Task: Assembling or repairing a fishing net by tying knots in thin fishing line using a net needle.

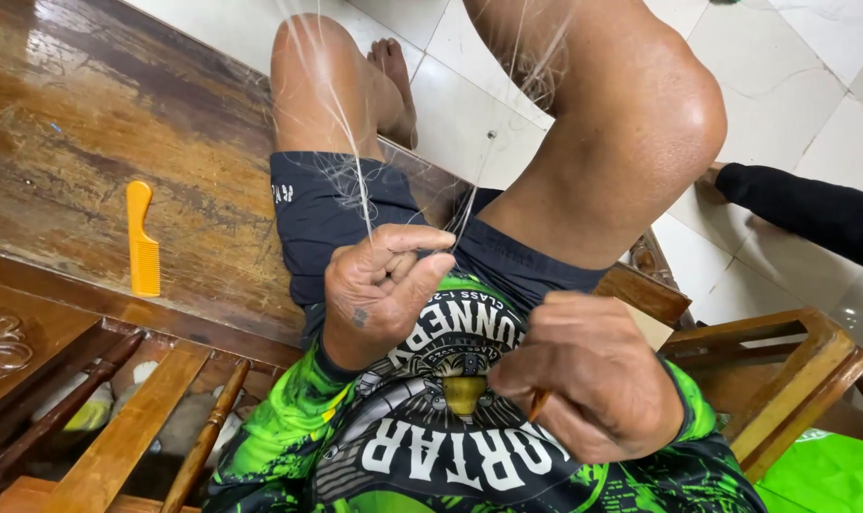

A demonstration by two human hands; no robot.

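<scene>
- The person sits on a wooden bench [89,123], knees raised, seen from above over a green and black printed shirt [450,446].
- The left hand [379,285] is held in front of the lap, its fingers [422,237] curled shut, thumb pressed against the forefinger on a bundle of thin pale threads [355,161].
- The threads run up and away from that pinch, fanning over the dark shorts [327,209] and past both knees toward the top of the view; they are fine and partly blurred, so their far end cannot be made out.
- The right hand [593,380] sits lower, close to the belly, well closed into a loose fist; a small brown stick-like tool [539,407] pokes out beneath its fingers.
- The two hands are near each other but apart.
- An orange comb [142,242] lies flat on the bench, well to the left of the left hand.
- A dark sleeve [811,214] of another person lies on the white tiled floor [792,57] at the right.
</scene>
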